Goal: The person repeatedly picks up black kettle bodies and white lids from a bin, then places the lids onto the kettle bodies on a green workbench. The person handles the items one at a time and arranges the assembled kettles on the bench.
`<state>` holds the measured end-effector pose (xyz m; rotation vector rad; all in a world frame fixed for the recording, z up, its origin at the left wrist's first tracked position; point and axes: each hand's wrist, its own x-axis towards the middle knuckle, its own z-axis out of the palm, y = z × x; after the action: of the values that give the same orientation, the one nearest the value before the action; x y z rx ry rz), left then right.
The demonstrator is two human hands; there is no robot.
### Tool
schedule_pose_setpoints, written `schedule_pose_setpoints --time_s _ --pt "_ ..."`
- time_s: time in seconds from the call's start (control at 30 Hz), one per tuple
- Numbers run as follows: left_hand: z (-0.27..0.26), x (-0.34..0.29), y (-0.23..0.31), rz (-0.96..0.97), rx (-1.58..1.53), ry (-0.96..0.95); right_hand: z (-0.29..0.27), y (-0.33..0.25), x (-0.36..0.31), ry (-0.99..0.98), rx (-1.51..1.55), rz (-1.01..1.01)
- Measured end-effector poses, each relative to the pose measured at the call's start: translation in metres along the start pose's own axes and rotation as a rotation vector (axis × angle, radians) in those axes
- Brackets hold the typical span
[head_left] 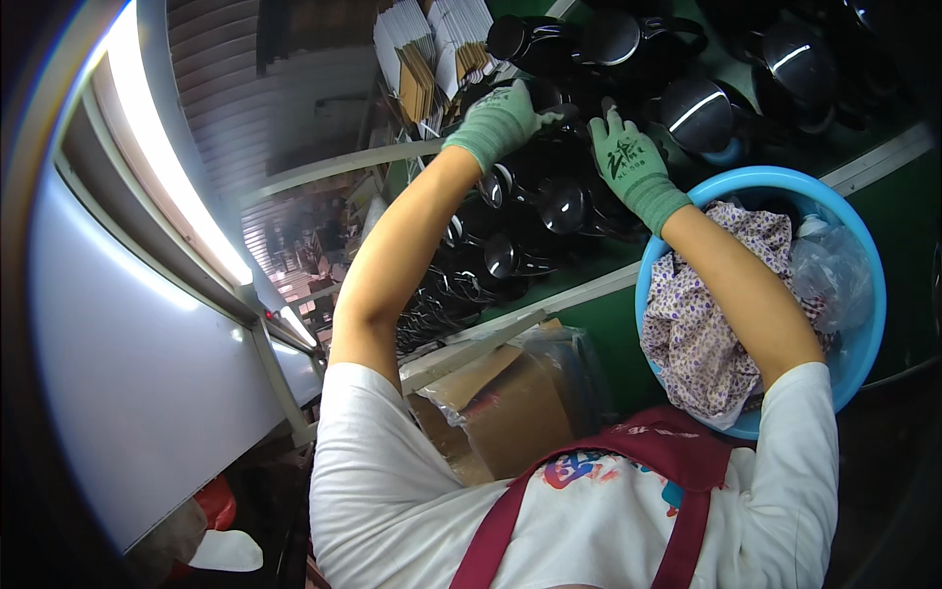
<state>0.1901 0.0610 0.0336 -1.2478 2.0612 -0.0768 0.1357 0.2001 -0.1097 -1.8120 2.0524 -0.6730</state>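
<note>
Both my hands wear green knit gloves with dark fingertips and reach over a crowd of glossy black kettle-like vessels with handles. My left hand [498, 120] is at the far middle, thumb spread away from its fingers, close to a black vessel [530, 41]. A little to the right is my right hand [628, 162], fingers stretched forward and apart, between the dark vessels and another black vessel [697, 116]. The dark area between the hands hides whether either glove touches a vessel. Nearer me, more vessels [567, 204] stand packed together.
A light blue basin [876, 294] holding patterned cloth [702, 344] and a clear plastic bag [832, 270] is under my right forearm. Cardboard boxes [520, 407] stand near my body. Stacked cardboard sheets [417, 74] are at far left. A pale rail [608, 287] edges the green surface.
</note>
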Motion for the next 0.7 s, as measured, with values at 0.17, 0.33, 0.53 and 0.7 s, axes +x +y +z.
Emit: schedule_pose_setpoints --time_s 0.17,0.33,0.53,0.7 --pt "0.001 -0.007 -0.008 0.576 0.227 0.178 -0.001 0.002 -0.006 0.003 -0.027 -0.012" --pt "0.003 -0.002 -0.014 0.895 0.608 0.288 -0.007 0.007 -0.002 -0.012 0.011 -0.026" --pt "0.016 0.006 -0.04 0.963 0.534 0.563 -0.021 0.01 0.014 -0.042 0.17 -0.027" --pt "0.036 -0.051 -0.029 0.391 -0.427 0.569 -0.052 0.021 -0.04 0.077 0.55 0.211"
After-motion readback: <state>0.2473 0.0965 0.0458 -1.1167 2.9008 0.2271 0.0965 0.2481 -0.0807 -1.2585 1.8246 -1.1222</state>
